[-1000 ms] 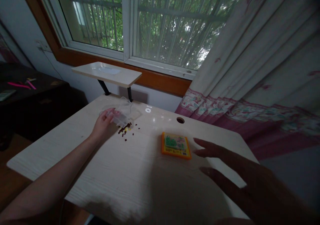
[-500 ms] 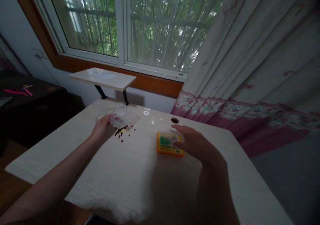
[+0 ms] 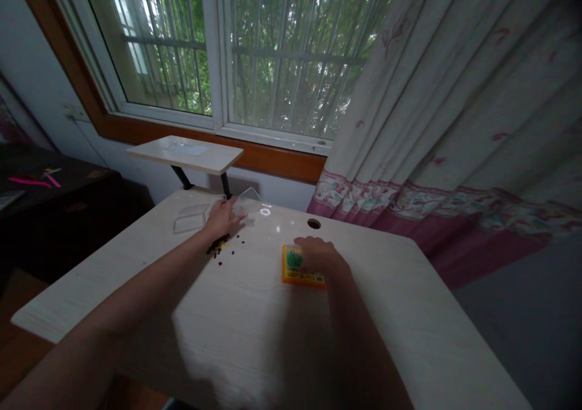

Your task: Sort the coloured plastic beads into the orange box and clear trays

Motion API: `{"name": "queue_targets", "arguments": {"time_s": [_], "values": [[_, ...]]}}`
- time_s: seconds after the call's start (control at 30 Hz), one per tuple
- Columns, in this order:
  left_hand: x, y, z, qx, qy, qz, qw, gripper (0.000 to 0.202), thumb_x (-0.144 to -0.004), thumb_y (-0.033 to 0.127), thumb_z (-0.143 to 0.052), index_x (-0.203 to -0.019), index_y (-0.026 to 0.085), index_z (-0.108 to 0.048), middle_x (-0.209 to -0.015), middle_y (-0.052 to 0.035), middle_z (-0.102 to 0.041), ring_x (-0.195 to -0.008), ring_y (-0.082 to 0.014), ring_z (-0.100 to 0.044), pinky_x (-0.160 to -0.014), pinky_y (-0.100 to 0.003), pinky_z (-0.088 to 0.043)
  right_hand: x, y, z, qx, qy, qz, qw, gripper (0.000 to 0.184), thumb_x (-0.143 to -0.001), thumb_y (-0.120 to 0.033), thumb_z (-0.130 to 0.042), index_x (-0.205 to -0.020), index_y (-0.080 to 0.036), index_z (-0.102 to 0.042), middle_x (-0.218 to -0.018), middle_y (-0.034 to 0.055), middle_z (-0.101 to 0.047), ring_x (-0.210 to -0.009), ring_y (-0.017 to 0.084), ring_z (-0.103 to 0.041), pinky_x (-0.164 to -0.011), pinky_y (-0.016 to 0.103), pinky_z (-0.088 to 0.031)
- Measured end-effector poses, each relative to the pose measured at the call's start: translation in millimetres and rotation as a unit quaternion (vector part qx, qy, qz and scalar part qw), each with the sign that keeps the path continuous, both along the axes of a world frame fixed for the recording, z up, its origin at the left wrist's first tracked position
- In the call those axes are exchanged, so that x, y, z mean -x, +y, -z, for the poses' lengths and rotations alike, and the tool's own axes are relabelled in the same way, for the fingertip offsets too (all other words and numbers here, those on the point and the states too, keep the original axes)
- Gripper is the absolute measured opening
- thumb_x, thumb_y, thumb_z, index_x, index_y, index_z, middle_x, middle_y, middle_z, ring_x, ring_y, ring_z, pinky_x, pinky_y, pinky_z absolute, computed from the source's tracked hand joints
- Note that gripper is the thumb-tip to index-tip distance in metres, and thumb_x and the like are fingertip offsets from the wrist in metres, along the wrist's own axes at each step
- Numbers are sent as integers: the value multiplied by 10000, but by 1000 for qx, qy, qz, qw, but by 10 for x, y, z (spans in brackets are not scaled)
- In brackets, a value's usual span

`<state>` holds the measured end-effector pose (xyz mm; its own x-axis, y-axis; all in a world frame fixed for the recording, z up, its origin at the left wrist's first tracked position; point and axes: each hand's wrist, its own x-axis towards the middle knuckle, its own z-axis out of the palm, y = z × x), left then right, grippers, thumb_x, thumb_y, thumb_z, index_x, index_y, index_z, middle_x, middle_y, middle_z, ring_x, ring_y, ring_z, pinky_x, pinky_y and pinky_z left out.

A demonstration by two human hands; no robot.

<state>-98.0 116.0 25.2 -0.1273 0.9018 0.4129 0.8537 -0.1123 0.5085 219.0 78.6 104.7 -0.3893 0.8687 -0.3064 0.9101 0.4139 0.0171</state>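
My left hand [image 3: 222, 219] is at the back left of the table, thumb and fingers apart, beside crumpled clear plastic [image 3: 248, 220]. A clear plastic tray [image 3: 188, 221] lies left of it, and a clear lid-like piece [image 3: 251, 193] shows just beyond its fingers. Small dark brown and yellow pieces [image 3: 219, 246] lie heaped below the wrist, several scattered loose. My right hand [image 3: 321, 253] is closed over the right part of a flat orange box [image 3: 291, 273] with a green picture on its top. Its fingers bend over the box's far side; the thumb is mostly hidden.
The pale table [image 3: 218, 325] has a round cable hole [image 3: 313, 223] near its back edge. A small raised shelf [image 3: 195, 155] on black legs stands at the back left, with clear plastic on it. A curtain [image 3: 409, 204] hangs along the right; a dark surface [image 3: 59, 198] is at left.
My right hand has moved left and down onto the orange box. My left hand has let go of the crumpled plastic and shifted right. The view has tilted slightly up.
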Motion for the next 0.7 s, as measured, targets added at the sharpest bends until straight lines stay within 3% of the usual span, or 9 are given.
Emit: {"name": "queue_targets", "arguments": {"time_s": [0.13,0.27,0.37,0.5,0.6,0.7], "values": [[34,-16,-24,-6,115,-19,993,669,-767,633,-645,-1219,140,-624,-1501,-174,-404,-1414,-383,-273,-1175,-523,-178,18,3,22,7,-13,-7,1000,693,-663,-296,-729,-1326,-248,-531,-1279,123,-605,-1174,333,-568,-933,498,-435],[71,-39,-6,19,247,-31,968,659,-799,664,-590,-1145,108,-664,-1546,-192,-332,-1449,-385,-219,-1187,-511,-142,23,15,1,12,-18,-4,1000,664,-628,-305,-767,-1260,-230,-576,-1249,133,-616,-1133,331,-592,-889,453,-465],[80,-67,0,17,255,-29,966,695,-814,638,-588,-1223,77,-613,-1541,-220,-329,-1455,-388,-214,-1191,-514,-143,3,43,-30,21,4,1,1000,633,-635,-320,-769,-1234,-212,-595,-1234,141,-625,-1113,320,-607,-868,403,-477],[6,-282,-87,-23,158,-34,987,671,-870,542,-563,-1339,63,-515,-1519,-234,-354,-1442,-372,-249,-1185,-522,-202,-11,24,-143,30,132,-30,990,672,-698,-372,-759,-1313,-200,-552,-1286,136,-616,-1148,283,-597,-933,344,-459],[-166,-628,-199,-37,41,82,995,690,-916,521,-507,-1459,115,-378,-1509,-189,-382,-1409,-316,-332,-1176,-498,-265,41,-92,-274,40,247,-48,967,725,-788,-448,-706,-1425,-215,-447,-1265,125,-641,-1075,257,-637,-871,310,-483],[-387,-981,-240,15,-84,239,967,677,-921,518,-529,-1497,223,-331,-1520,-134,-389,-1396,-288,-371,-1163,-477,-308,143,-260,-368,36,288,-82,953,693,-820,-467,-682,-1421,-213,-450,-1163,115,-692,-1004,245,-664,-829,308,-498]]}}
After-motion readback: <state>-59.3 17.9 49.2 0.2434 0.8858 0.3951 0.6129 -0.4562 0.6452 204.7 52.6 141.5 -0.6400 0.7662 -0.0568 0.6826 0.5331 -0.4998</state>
